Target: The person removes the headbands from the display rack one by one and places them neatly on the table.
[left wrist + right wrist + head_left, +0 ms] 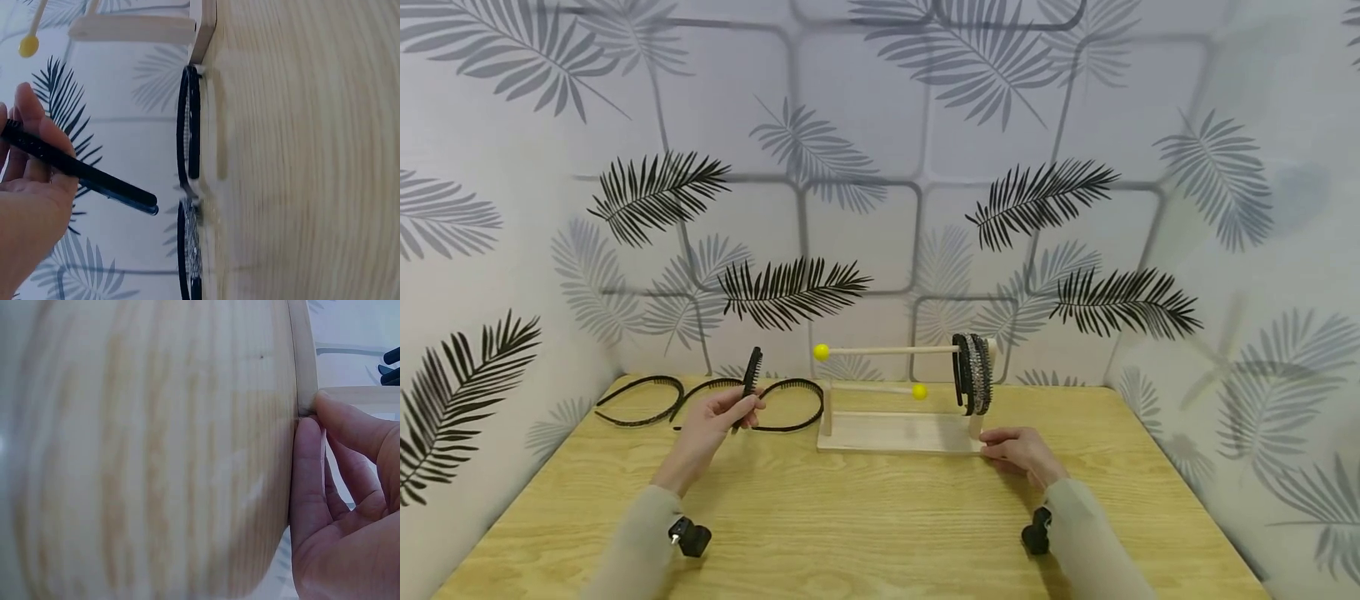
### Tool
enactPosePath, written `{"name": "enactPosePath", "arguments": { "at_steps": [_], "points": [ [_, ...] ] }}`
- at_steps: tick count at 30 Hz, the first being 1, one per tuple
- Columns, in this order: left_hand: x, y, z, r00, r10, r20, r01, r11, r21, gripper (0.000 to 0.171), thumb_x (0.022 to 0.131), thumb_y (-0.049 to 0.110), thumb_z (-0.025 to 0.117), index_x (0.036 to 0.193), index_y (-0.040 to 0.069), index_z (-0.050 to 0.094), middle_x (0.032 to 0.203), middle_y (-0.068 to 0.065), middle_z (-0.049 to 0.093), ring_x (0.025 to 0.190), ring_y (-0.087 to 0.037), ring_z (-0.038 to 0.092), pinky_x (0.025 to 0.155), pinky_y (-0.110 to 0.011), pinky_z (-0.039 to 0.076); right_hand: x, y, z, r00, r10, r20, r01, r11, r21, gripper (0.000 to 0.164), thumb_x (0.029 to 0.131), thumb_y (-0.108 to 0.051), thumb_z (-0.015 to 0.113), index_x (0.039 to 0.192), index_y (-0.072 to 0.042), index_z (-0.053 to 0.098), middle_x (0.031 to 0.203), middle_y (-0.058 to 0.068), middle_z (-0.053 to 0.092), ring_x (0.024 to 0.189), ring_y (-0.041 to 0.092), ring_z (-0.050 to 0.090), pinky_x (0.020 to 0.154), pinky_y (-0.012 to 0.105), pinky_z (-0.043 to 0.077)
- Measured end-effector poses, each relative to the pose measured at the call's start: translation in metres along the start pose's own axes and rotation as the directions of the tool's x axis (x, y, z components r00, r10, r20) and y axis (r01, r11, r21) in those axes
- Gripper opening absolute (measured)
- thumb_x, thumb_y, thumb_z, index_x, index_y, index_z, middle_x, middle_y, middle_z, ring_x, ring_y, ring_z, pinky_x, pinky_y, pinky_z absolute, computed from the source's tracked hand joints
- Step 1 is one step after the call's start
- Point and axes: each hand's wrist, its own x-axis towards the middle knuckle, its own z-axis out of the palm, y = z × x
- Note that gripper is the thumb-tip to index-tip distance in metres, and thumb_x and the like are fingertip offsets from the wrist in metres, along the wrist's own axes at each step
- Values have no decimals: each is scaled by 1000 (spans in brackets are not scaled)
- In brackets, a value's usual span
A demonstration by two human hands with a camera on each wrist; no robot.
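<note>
My left hand (711, 427) holds a black toothed headband (753, 367) raised over the left part of the table, seen nearly edge-on. In the left wrist view its two arms (119, 185) point away from the palm. A pale wooden rack (895, 433) stands at the centre back, with yellow balls on its rod ends. At the base's front right corner, my right hand (1021, 452) pinches the wood between thumb and fingers, as the right wrist view also shows. Several headbands (977, 375), some glittery, hang bunched at the right end of the rack's upper rod.
Three dark headbands lie in a row at the back left: one at the far left (681, 398), one partly behind my left hand (703, 385), and one beside the rack (822, 403). Behind the wood-grain table (880, 525) is a leaf-patterned backdrop (865, 108).
</note>
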Motion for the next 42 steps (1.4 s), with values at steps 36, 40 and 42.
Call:
{"name": "enactPosePath", "arguments": {
  "at_steps": [36,40,42],
  "points": [
    [-59,-25,-117,964,-82,252,51,990,130,36,101,17,55,128,-6,60,104,4,74,88,-14,68,75,-35,55,-2,0,0,1000,1,-2,-1,1000,-7,33,89,-4,70,121,3,67,111,13,71,78,6,67,72,26,58],
    [-62,-25,-126,944,-71,322,37,993,112,31,102,12,52,126,-6,60,103,4,74,86,-11,66,75,-34,54,-1,0,0,1000,-2,2,2,1000,-8,34,89,-3,69,123,3,66,114,14,70,78,6,67,72,26,58],
    [-63,-25,-130,933,-67,354,32,994,104,30,102,10,51,127,-4,61,107,3,73,82,-9,64,73,-34,52,0,0,-1,1000,-6,4,6,1000,-4,35,89,-3,70,123,3,66,115,16,69,79,7,68,73,27,58]
  ]
}}
